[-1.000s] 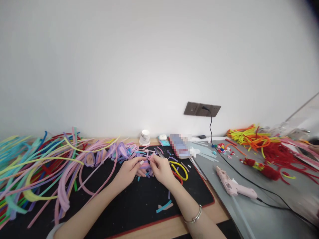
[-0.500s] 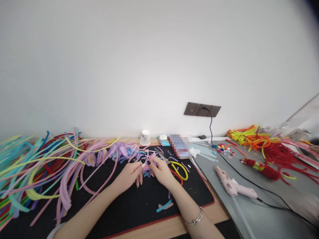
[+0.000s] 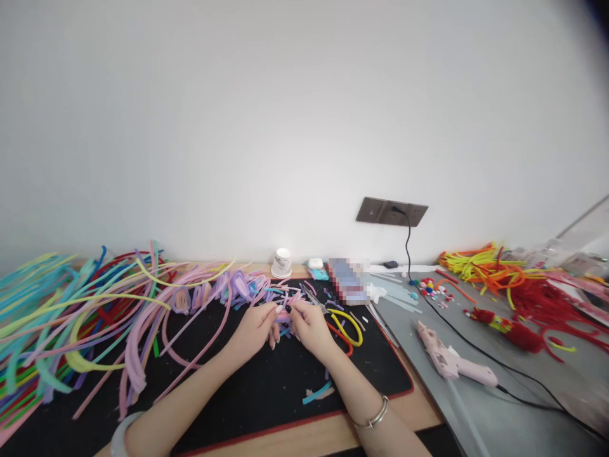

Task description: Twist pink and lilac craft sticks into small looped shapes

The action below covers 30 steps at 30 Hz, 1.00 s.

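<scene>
My left hand (image 3: 257, 329) and my right hand (image 3: 311, 325) meet over the black mat (image 3: 228, 393), fingertips close together. Both pinch a small pink and lilac pipe cleaner piece (image 3: 284, 315), mostly covered by the fingers. Just beyond them lies a litter of short lilac, pink and blue pipe cleaner offcuts. Scissors (image 3: 351, 327) with yellow and orange handles rest beside my right hand. Nearer to me are a few loose blue and beige offcuts (image 3: 316, 393).
Long pastel pipe cleaners (image 3: 137, 343) spread over the left side. A paper cup (image 3: 281, 261) stands by the wall. On the grey board at right lie a pink glue gun (image 3: 451, 362) with its cord, small pompoms (image 3: 429, 287) and red pipe cleaners (image 3: 537, 304).
The whole view has shifted slightly, so things appear a little further right. My hands stay together, with the fingertips drawn closer around the piece.
</scene>
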Available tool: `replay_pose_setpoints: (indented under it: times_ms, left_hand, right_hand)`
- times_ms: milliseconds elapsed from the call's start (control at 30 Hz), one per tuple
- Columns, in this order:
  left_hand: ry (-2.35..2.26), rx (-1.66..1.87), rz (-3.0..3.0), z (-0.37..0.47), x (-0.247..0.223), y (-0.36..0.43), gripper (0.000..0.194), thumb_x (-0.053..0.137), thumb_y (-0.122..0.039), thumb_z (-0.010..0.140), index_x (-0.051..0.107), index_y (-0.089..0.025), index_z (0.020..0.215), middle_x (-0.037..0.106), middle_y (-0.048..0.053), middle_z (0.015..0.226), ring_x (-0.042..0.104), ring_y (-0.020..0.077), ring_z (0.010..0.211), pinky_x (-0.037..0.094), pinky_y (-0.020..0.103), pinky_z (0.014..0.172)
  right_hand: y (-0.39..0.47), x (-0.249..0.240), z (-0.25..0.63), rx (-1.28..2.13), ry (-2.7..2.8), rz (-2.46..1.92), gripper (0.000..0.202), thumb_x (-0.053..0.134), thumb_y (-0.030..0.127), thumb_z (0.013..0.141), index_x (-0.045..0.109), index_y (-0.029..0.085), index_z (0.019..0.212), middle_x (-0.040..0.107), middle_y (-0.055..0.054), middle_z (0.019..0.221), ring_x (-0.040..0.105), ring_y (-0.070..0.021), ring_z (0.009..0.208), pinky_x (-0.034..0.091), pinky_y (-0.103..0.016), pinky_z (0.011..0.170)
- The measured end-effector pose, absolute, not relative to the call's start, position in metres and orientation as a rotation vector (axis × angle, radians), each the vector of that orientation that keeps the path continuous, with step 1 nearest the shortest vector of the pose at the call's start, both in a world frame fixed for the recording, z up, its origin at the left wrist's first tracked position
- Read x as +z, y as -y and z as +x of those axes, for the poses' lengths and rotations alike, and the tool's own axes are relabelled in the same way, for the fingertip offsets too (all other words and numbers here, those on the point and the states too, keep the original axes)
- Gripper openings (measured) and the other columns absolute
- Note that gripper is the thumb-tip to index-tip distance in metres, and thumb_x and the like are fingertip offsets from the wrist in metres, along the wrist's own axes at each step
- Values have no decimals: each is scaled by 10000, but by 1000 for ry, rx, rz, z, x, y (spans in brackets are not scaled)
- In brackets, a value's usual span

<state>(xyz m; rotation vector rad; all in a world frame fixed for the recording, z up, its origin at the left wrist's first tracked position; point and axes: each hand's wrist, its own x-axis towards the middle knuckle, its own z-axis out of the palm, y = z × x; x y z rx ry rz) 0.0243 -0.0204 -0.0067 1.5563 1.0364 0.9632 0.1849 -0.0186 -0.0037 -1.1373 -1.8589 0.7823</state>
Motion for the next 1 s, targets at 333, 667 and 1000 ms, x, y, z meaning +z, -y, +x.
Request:
replay_pose_setpoints:
  times_ms: [333, 667, 1000]
  left_hand:
    - [-966, 824, 1623, 18, -14, 18, 313, 482, -451, 870, 535, -178, 726, 637, -3, 594, 569, 109, 446, 399, 210, 457]
    - [-885, 634, 1458, 24, -14, 22, 312, 594, -463, 782, 517, -161, 786, 685, 30, 614, 520, 92, 343, 310, 188, 365]
    - [-801, 674, 1526, 19, -15, 20, 409, 518, -531, 837, 548, -129, 902, 689, 59, 768, 543, 75, 397, 312, 179, 383]
  right_hand:
    - [18, -2, 189, 864, 1721, -1146, 93, 499, 221, 806, 543, 183, 732, 518, 45, 527, 483, -107, 456, 405, -221, 526]
    - [19, -4, 186, 833, 1732, -1107, 49, 549, 222, 765, 530, 187, 735, 511, 37, 599, 459, -106, 528, 365, -219, 534]
    - [21, 0, 186, 1082, 1830, -999, 318, 437, 346, 895, 402, 188, 622, 377, 53, 538, 333, -88, 495, 272, -221, 494]
